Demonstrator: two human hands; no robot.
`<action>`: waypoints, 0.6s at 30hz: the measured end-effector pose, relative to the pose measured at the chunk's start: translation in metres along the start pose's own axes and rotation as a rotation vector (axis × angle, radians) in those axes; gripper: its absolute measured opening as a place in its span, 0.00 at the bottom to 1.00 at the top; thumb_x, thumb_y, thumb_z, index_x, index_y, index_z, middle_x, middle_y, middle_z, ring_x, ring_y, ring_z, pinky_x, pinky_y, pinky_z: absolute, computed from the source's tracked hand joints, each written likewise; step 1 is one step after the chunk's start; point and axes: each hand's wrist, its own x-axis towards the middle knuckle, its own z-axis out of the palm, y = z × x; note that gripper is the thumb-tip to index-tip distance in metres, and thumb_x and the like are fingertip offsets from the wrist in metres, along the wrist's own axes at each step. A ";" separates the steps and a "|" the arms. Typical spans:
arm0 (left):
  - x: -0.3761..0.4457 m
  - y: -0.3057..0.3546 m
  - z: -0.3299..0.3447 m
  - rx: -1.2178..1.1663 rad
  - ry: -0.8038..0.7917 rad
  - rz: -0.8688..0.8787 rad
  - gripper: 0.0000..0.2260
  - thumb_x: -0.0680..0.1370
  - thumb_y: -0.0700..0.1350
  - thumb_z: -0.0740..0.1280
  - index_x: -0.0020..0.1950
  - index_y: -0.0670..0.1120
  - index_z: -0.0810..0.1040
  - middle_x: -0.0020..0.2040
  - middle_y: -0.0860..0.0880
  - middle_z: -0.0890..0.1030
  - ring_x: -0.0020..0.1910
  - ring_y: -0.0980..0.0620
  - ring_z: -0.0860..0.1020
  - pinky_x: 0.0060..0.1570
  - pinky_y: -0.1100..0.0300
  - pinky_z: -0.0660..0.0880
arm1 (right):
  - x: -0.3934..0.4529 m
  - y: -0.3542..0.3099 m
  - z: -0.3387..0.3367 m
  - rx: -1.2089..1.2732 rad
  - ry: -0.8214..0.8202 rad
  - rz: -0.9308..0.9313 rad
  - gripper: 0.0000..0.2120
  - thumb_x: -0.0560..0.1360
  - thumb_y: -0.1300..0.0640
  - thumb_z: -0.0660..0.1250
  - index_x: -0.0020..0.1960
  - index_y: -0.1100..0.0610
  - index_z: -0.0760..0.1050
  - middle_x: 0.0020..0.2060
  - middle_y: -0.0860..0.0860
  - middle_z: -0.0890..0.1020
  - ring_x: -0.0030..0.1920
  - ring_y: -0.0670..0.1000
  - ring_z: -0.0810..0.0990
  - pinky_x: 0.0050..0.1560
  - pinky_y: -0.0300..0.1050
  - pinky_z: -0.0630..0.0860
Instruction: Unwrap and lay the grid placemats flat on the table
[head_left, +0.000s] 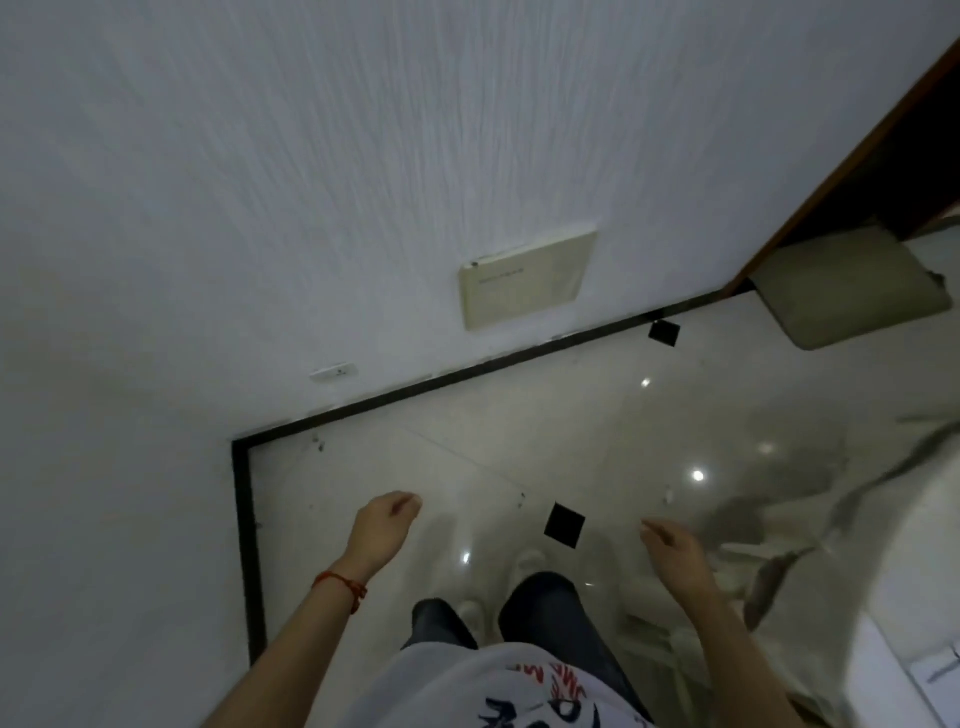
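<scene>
No placemat and no table surface can be made out in this blurred head view. My left hand hangs over the glossy floor with its fingers loosely curled and holds nothing; a red cord is tied round its wrist. My right hand is stretched forward, fingers relaxed, also holding nothing. Both hands are apart from everything around them. My legs in dark trousers and pale shoes show between them.
A white textured wall with a beige wall panel and a small socket stands ahead. Pale floor tiles carry black square insets. A brown door frame and a grey mat lie right. Blurred pale furniture sits at lower right.
</scene>
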 end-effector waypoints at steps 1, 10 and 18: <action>0.014 0.014 0.002 0.001 -0.019 0.008 0.10 0.79 0.44 0.61 0.55 0.42 0.78 0.51 0.45 0.79 0.50 0.49 0.76 0.53 0.62 0.70 | 0.010 0.001 -0.004 0.012 0.010 0.021 0.13 0.76 0.64 0.62 0.58 0.68 0.74 0.57 0.63 0.78 0.53 0.55 0.75 0.56 0.44 0.67; 0.145 0.126 0.027 0.159 -0.165 -0.050 0.10 0.79 0.45 0.60 0.44 0.43 0.78 0.46 0.44 0.78 0.46 0.47 0.76 0.49 0.60 0.71 | 0.116 -0.030 -0.046 0.137 0.021 0.196 0.17 0.78 0.60 0.60 0.64 0.65 0.71 0.62 0.61 0.75 0.61 0.61 0.74 0.67 0.54 0.67; 0.233 0.211 0.043 0.239 -0.213 -0.120 0.06 0.79 0.44 0.61 0.47 0.43 0.75 0.43 0.45 0.77 0.41 0.49 0.75 0.35 0.64 0.69 | 0.210 -0.093 -0.104 0.338 0.127 0.250 0.15 0.77 0.62 0.60 0.61 0.68 0.73 0.48 0.57 0.77 0.48 0.56 0.76 0.51 0.47 0.72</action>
